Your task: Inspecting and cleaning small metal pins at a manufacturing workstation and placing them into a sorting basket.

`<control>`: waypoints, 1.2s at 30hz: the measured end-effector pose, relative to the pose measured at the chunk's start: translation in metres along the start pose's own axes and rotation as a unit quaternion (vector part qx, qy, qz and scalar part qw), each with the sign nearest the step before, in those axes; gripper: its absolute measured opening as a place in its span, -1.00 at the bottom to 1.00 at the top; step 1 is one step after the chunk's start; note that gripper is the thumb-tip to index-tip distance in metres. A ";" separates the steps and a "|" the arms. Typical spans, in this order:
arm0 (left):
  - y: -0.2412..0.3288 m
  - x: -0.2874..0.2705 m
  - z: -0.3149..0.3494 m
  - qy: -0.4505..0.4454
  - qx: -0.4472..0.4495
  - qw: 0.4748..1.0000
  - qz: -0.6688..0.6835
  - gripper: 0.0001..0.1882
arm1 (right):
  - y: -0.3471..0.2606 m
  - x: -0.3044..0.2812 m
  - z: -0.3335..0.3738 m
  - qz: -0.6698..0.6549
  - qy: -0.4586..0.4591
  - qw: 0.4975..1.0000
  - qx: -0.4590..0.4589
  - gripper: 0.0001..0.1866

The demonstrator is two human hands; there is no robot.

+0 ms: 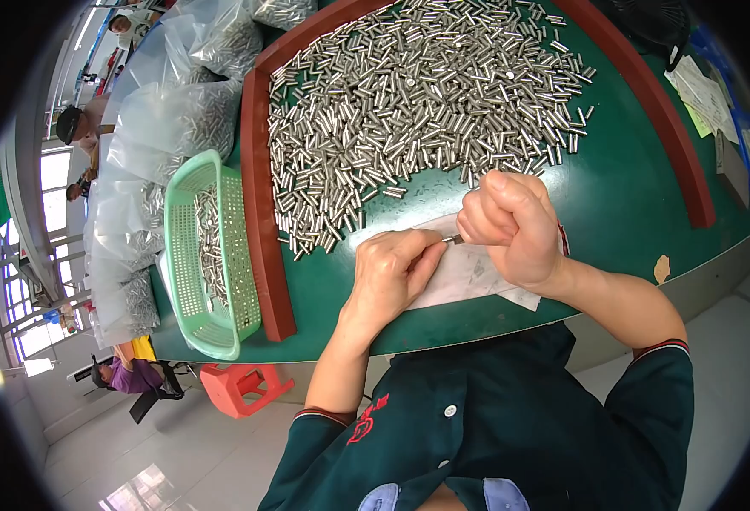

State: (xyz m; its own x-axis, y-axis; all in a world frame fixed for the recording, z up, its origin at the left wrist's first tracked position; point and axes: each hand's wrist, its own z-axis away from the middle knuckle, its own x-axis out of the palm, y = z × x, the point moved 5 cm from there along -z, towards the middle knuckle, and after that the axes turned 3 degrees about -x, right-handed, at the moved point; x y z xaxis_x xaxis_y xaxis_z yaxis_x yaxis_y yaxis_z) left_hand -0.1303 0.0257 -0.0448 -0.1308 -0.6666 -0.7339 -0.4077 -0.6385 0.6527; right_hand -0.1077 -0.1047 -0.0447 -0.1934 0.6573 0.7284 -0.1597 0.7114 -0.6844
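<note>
My left hand (389, 271) pinches a small metal pin (452, 239) between thumb and forefinger, above the front part of the green table. Close to the pin's other end is my right hand (515, 223), raised and curled closed with the thumb on top. What its fingers hold, if anything, is hidden. Beneath both hands lies a whitish, smudged cloth (477, 277). Beyond them spreads a wide heap of short, shiny metal pins (417, 94), loose on the tabletop.
Dark red rails (264, 204) border the heap on the left, back and right. Left of them stands a green plastic basket (237, 255) with pins inside, beside clear bags (179, 119) of pins. A red stool (243, 387) stands below. Papers (703, 94) lie far right; other people are at left.
</note>
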 end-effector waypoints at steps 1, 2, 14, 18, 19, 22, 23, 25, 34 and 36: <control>0.000 0.000 0.000 0.000 0.000 1.000 0.000 -0.92 | 0.000 0.000 0.000 0.001 0.000 1.000 0.001 -0.55; 0.001 -0.001 0.000 -0.005 -0.006 1.000 -0.009 -0.92 | 0.001 0.000 0.000 0.000 0.000 1.000 0.001 -0.55; -0.002 0.000 -0.001 -0.002 -0.004 1.000 0.001 -0.92 | 0.001 0.001 -0.001 0.009 -0.008 1.000 -0.004 -0.54; -0.002 0.001 0.000 -0.004 -0.007 1.000 0.000 -0.93 | 0.002 0.001 -0.001 0.013 -0.009 1.000 -0.001 -0.55; -0.003 0.001 0.000 -0.003 -0.009 1.000 0.000 -0.93 | 0.003 0.001 -0.001 0.013 -0.011 1.000 0.002 -0.55; -0.004 0.000 0.001 -0.004 -0.003 1.000 0.009 -0.93 | 0.005 0.004 0.002 0.045 -0.017 0.999 -0.020 -0.56; -0.004 0.001 0.000 -0.014 -0.001 1.000 0.011 -0.94 | 0.004 0.006 0.003 0.045 -0.019 0.999 -0.019 -0.56; -0.003 0.002 0.000 -0.023 0.000 1.000 0.011 -0.94 | 0.001 0.009 0.005 0.077 -0.027 0.996 -0.029 -0.57; 0.002 0.002 -0.001 -0.014 -0.011 1.000 0.011 -0.92 | 0.006 0.009 0.003 0.109 -0.019 0.994 -0.026 -0.57; 0.002 0.002 -0.001 -0.007 -0.039 0.999 0.015 -0.92 | 0.003 0.008 0.001 0.096 -0.022 0.995 -0.032 -0.57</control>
State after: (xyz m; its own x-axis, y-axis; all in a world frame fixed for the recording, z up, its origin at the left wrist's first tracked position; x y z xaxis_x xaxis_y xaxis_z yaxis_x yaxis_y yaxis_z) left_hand -0.1301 0.0226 -0.0442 -0.1552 -0.6805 -0.7162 -0.3327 -0.6466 0.6865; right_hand -0.1105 -0.0974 -0.0414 -0.2571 0.7720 0.5812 -0.0541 0.5890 -0.8063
